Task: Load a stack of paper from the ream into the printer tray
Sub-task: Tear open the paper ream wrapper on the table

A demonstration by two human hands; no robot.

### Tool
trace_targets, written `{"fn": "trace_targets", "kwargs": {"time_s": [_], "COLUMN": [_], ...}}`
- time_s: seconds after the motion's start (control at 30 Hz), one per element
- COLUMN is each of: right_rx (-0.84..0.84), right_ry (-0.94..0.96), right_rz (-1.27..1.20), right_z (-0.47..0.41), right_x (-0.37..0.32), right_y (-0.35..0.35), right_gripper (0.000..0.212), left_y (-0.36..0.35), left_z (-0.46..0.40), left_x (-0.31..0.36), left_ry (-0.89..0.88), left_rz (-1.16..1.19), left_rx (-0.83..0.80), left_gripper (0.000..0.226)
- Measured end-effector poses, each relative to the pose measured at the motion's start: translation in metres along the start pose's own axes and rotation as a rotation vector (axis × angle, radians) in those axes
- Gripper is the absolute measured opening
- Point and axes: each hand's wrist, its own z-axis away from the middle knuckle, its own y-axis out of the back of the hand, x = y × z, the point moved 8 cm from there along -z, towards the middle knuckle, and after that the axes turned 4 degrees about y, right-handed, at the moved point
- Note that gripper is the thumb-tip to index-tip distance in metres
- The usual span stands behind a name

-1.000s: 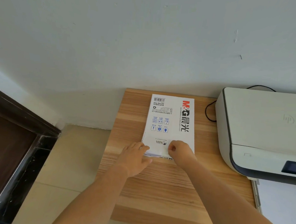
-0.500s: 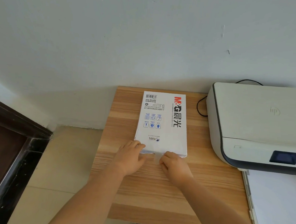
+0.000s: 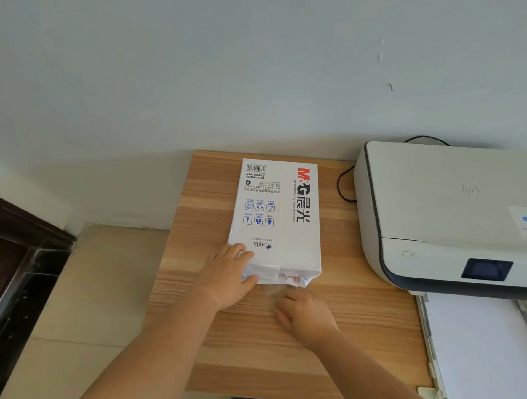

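A white wrapped paper ream (image 3: pixel 281 219) lies lengthwise on the wooden table (image 3: pixel 356 322), its near end flap loosened. My left hand (image 3: pixel 228 277) grips the ream's near left corner, fingers on top and thumb against the end. My right hand (image 3: pixel 306 317) is just in front of the ream's near end, fingers pinched on a faint clear tape strip (image 3: pixel 272 291) that trails from the wrapper. The white printer (image 3: pixel 452 217) stands to the right. Its tray (image 3: pixel 426 329) sticks out toward me with white sheets in it.
A black cable (image 3: pixel 343 185) loops between the ream and the printer at the back. The wall is right behind the table. Left of the table is tiled floor (image 3: pixel 96 281) and a dark wooden door frame (image 3: pixel 11 261).
My right hand has pulled back toward me from the ream's end, drawing the clear strip off the wrapper. The end flap now gapes. My left hand has stayed on the corner.
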Motion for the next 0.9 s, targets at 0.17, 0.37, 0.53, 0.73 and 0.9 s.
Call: {"fn": "trace_targets", "kwargs": {"time_s": [0.17,0.37,0.53,0.73,0.9], "right_rx": [0.180,0.140,-0.011,-0.036,0.011], "right_ry": [-0.104,-0.302,-0.366,-0.408,-0.417], "right_rz": [-0.057,0.039,0.097,0.108,0.194], "right_z": [-0.010,-0.025,-0.023,-0.017,-0.021], "right_x": [0.016,0.051,0.068,0.070,0.070], "right_y": [0.034,0.050,0.033,0.021,0.024], "right_gripper": [0.022,0.047,0.066,0.073,0.073], "left_y": [-0.004,-0.007,-0.009,-0.007,-0.008], "left_z": [-0.005,-0.008,-0.004,-0.002,0.002], "left_x": [0.003,0.006,0.002,-0.001,-0.001], "left_ry": [-0.009,-0.007,0.009,0.019,0.029], "left_rz": [-0.029,-0.002,-0.002,-0.010,-0.008], "left_rx": [0.006,0.019,0.013,0.014,-0.001], "left_gripper": [0.057,0.057,0.056,0.055,0.055]}}
